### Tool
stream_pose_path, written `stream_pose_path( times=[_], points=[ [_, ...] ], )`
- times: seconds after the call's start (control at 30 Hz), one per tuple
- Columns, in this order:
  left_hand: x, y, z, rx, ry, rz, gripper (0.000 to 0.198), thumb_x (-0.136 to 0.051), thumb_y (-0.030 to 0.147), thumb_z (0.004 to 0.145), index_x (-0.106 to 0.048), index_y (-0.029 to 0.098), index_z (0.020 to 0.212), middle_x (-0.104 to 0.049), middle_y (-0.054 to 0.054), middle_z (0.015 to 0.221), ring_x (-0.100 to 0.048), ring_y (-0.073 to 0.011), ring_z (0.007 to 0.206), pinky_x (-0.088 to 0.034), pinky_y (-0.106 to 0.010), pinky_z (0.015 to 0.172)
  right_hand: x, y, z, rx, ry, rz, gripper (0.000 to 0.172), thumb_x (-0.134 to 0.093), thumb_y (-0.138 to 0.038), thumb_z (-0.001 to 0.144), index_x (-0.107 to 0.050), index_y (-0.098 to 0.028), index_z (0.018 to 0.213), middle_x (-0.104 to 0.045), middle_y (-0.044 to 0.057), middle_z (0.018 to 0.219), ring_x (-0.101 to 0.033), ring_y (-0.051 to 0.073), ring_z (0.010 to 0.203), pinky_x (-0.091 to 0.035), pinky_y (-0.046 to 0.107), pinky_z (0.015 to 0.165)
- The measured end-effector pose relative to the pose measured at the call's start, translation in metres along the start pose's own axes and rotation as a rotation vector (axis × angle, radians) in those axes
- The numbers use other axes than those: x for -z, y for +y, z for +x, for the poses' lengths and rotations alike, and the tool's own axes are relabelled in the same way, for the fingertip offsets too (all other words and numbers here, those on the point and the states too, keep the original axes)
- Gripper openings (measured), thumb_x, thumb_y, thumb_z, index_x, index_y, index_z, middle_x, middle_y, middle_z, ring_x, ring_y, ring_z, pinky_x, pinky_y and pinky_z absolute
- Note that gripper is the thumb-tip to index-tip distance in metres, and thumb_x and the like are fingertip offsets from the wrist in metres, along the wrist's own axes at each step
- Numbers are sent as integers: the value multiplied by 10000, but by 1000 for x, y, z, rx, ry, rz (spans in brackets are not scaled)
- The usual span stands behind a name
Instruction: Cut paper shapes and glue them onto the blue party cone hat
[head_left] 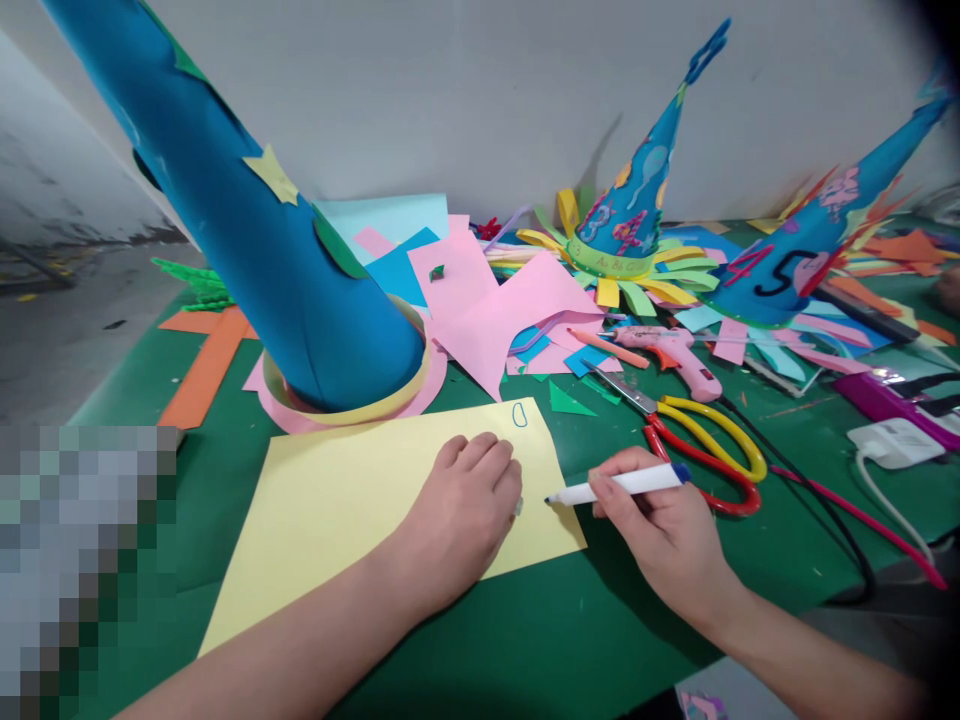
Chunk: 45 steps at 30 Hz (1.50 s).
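Observation:
A yellow paper sheet (352, 500) lies on the green table (585, 630) in front of me. My left hand (461, 515) rests on it with the fingers curled under, pressing the sheet down. My right hand (664, 525) is closed on a white marker (619, 487) with a blue end. The marker's tip touches the sheet's right part. A small blue outline (520, 414) is drawn near the sheet's top right corner.
A tall blue paper cone (247, 220) leans at the left, with two decorated cone hats (637, 200) (810, 240) at the back. Scissors with red and yellow handles (705, 445), a pink glue gun (671, 350), pink sheets (502, 310), paper scraps and cables lie right of the sheet.

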<state>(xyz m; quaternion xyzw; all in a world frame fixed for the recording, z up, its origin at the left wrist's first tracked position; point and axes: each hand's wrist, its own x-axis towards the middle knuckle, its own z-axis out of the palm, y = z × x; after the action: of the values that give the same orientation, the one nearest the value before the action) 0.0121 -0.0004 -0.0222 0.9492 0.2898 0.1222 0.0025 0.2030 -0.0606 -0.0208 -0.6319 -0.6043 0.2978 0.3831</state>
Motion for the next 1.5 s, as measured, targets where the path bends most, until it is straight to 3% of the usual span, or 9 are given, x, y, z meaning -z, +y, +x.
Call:
stream_pose_path(
  times=[0.33, 1.5],
  points=[
    [0, -2, 0, 4, -1, 7, 230, -387, 101, 791, -562, 98, 940, -585, -139, 942, -489, -277, 932, -425, -431, 745, -2, 4, -1, 10, -14, 54, 138, -501, -336, 840, -548, -213, 797, -557, -26, 620, -560, 124, 573, -387, 211, 484],
    [-2, -1, 1, 7, 31, 2, 227, -371, 123, 814, -571, 97, 918, -588, -130, 919, -498, -267, 914, -431, -413, 728, -2, 3, -1, -2, -43, 72, 146, -517, -346, 825, -559, -208, 805, -592, -14, 599, -556, 134, 550, -389, 215, 462]
  ],
)
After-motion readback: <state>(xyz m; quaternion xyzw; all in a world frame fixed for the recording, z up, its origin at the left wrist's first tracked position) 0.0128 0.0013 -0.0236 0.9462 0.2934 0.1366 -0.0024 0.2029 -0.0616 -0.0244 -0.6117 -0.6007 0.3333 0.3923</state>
